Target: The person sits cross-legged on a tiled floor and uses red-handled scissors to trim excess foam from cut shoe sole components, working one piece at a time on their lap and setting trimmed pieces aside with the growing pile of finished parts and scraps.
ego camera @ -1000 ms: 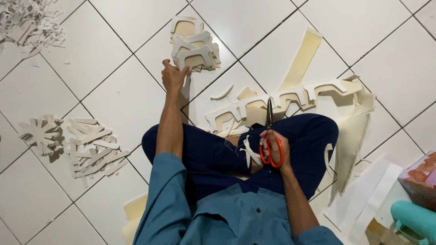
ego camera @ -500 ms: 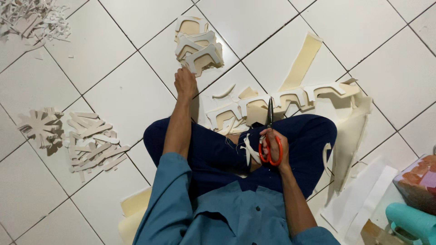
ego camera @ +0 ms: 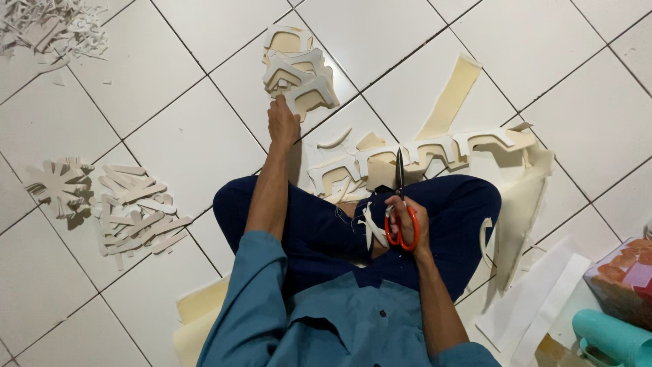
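a: what has my left hand (ego camera: 282, 124) got?

b: it's stretched out over the white tiled floor (ego camera: 183, 143), fingertips on the near edge of the small stack of cream foam cut-out shapes (ego camera: 299, 75). the stack lies straight ahead of the hand, beyond the fingers. i can't tell whether the fingers have closed on a piece or just rest against it.

a: and the other one?

b: my right hand (ego camera: 406, 221) is closed through the loops of the orange-handled scissors (ego camera: 400, 204), low over the lap. the blades look nearly shut and point away from me, their long axis running up toward the uncut cream foam strip of joined shapes (ego camera: 435, 153), which lies crosswise just past the tips. so the left hand is much nearer the stack, and the right sits by the strip.

a: anything further out?

b: a fanned pile of pale foam offcuts (ego camera: 129, 214) well off to my left, more scraps in the far left corner, and a teal roll (ego camera: 614, 336) at the lower right.
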Motion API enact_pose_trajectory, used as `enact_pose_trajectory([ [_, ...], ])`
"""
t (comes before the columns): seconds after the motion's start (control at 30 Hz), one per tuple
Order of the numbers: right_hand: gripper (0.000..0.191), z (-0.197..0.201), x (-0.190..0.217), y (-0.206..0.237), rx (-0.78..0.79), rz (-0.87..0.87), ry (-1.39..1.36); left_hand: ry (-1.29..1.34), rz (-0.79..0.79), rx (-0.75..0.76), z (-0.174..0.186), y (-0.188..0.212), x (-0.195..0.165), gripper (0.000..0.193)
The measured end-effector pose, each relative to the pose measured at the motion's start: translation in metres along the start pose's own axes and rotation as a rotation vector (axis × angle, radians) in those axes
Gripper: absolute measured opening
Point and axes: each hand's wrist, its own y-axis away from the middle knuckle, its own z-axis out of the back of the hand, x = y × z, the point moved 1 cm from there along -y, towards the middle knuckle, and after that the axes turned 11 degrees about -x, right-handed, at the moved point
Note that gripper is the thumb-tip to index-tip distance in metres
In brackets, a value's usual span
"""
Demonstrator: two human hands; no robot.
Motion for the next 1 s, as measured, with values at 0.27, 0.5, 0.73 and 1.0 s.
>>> enact_pose_trajectory([
  [0.27, 0.036, -0.001, -0.001, 0.0, 0.009, 0.027, -0.031, 0.115, 0.363, 0.265, 0.006, -0.022, 0.031, 0.038],
  [0.5, 0.035, -0.004, -0.001, -0.004, -0.004, 0.014, -0.015, 0.566, 0.554, 0.191, 0.088, -0.073, 0.067, 0.049],
  [0.73, 0.038, -0.011, -0.004, -0.026, -0.029, 0.007, 0.015, -0.152, 0.399, -0.13, 0.075, -0.086, 0.083, 0.101],
  [1.0, 0.036, -0.023, 0.007, -0.073, -0.066, -0.098, 0.009, -0.089, 0.124, 0.269, -0.037, -0.159, 0.012, 0.123],
])
